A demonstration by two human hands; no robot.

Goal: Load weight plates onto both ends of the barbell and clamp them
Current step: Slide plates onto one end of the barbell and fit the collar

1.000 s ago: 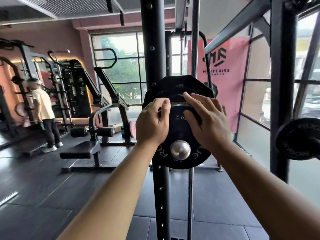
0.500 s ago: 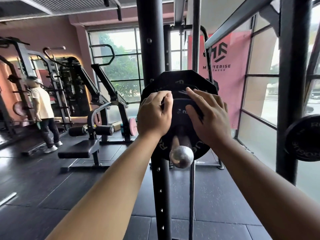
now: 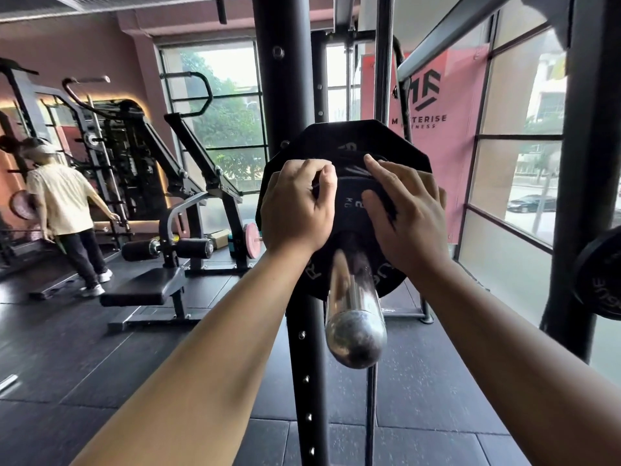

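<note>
The chrome barbell sleeve [image 3: 354, 307] points toward me at centre, its rounded end near the camera. A small black round weight plate [image 3: 349, 203] is threaded on it, in front of a larger black angular plate [image 3: 339, 136]. My left hand [image 3: 297, 206] curls over the small plate's upper left edge. My right hand [image 3: 406, 210] lies flat on its right face with fingers spread. Both hands press on the small plate. No clamp is visible.
A black rack upright [image 3: 304, 348] stands just left of the sleeve. Another upright [image 3: 584, 163] at right carries a stored black plate [image 3: 601, 274]. A bench machine [image 3: 161, 274] and a person [image 3: 67, 213] are at left. Windows line the right wall.
The small plate has slid farther along the sleeve away from me under both hands, so much more bare chrome shows in front of it. The view has also shifted.
</note>
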